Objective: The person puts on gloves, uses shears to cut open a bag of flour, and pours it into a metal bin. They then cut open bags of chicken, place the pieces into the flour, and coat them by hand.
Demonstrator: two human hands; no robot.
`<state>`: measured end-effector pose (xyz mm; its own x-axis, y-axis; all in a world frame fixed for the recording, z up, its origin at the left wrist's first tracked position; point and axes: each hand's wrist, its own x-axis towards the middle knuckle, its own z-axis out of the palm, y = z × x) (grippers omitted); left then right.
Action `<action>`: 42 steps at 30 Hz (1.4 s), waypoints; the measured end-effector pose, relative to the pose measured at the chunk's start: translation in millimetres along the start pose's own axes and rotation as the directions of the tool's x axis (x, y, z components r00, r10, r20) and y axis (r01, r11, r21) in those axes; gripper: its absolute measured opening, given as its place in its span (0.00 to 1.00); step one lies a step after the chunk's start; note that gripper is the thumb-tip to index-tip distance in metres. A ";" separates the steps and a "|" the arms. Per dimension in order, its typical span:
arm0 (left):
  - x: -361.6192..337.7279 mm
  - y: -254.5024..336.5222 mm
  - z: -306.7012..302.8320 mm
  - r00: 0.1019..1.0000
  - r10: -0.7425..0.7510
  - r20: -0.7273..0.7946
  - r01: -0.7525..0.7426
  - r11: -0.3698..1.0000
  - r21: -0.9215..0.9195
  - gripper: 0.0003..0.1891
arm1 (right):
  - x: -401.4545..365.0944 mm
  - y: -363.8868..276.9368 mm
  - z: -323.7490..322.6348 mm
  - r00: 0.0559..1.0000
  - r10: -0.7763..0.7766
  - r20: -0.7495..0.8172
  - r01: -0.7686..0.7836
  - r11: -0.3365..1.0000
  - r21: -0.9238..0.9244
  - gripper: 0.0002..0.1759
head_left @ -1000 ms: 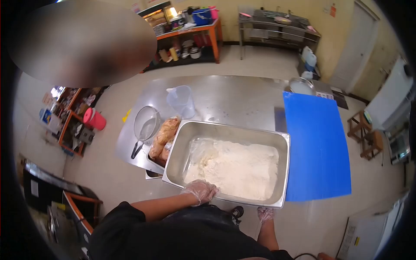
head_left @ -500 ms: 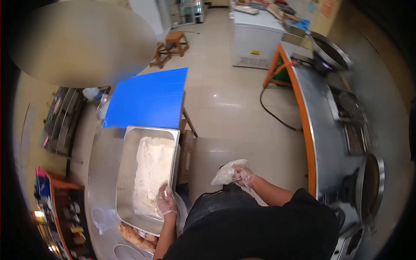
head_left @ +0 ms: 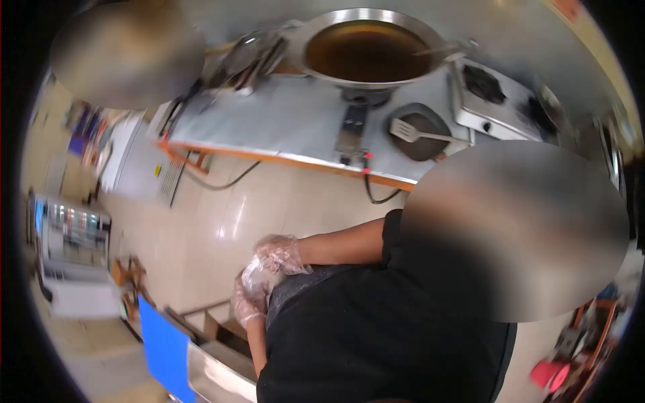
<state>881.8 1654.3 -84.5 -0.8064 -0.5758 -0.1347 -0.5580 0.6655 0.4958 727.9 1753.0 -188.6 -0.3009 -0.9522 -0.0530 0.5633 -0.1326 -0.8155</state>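
Both my hands wear clear plastic gloves and meet in front of my black apron. Between them is a whitish, floppy, bag-like piece (head_left: 256,277); its exact kind is not clear. My right hand (head_left: 279,254) has its fingers curled on the upper end of this piece. From below, my left hand (head_left: 249,301) closes round the lower side. At the lower left, below my left arm, part of the metal tray (head_left: 222,373) of white flour shows, beside a blue board (head_left: 164,352).
A steel-topped table (head_left: 269,114) with an orange edge runs ahead, bearing a large wok of dark oil (head_left: 369,50), a dark pan (head_left: 420,131) with a slotted spatula (head_left: 406,131), and a gas stove (head_left: 494,97). A white chest freezer (head_left: 138,161) and wooden stool (head_left: 129,279) stand left.
My view and body have turned right, from the flour tray towards the wok table. My left hand has left the flour and joined my right hand on the whitish piece.
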 end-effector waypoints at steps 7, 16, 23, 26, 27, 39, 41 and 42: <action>95.0 -34.7 35.4 0.818 0.575 -0.024 -0.572 0.816 0.088 0.08 | -61.0 -57.3 -43.4 0.916 -0.369 -0.157 0.200 0.760 -0.619 0.03; 26.3 148.4 76.0 0.262 0.906 0.333 -0.965 0.257 0.061 0.06 | -306.3 -60.8 2.4 0.764 -0.222 -0.606 0.336 0.938 0.080 0.15; -47.8 204.7 109.1 0.270 0.855 0.443 -0.932 0.348 -0.104 0.08 | -519.7 -20.9 -87.3 0.384 -0.677 -0.628 -0.356 0.519 -0.777 0.10; -77.7 234.1 130.2 0.302 0.883 0.359 -0.930 0.355 -0.090 0.09 | -686.1 -3.9 -189.9 0.342 -0.704 -0.622 -0.773 0.166 -0.613 0.12; -91.5 247.6 137.9 0.312 0.900 0.304 -0.928 0.357 -0.107 0.09 | -745.0 -6.4 -212.0 0.303 -0.706 -0.640 -0.885 0.041 -0.464 0.17; -222.3 485.9 176.2 0.361 0.850 0.383 -0.885 0.442 -0.145 0.13 | -1048.3 -22.1 -306.5 -0.318 -0.444 -0.837 -0.899 0.423 0.117 0.23; -239.9 516.7 198.0 0.382 0.815 0.435 -0.872 0.474 -0.122 0.13 | -1047.6 -27.6 -301.7 -0.336 -0.408 -0.849 -0.877 0.464 0.124 0.21; -243.8 527.2 214.9 0.347 0.837 0.423 -0.893 0.433 -0.122 0.13 | -1042.5 -34.4 -290.8 -0.346 -0.380 -0.858 -0.868 0.476 0.139 0.20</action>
<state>742.2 2247.7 25.4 -0.8299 0.5579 0.0051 0.5030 0.7442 0.4395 798.5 2830.2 -272.8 -0.7701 0.6158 -0.1667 0.6366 0.7254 -0.2618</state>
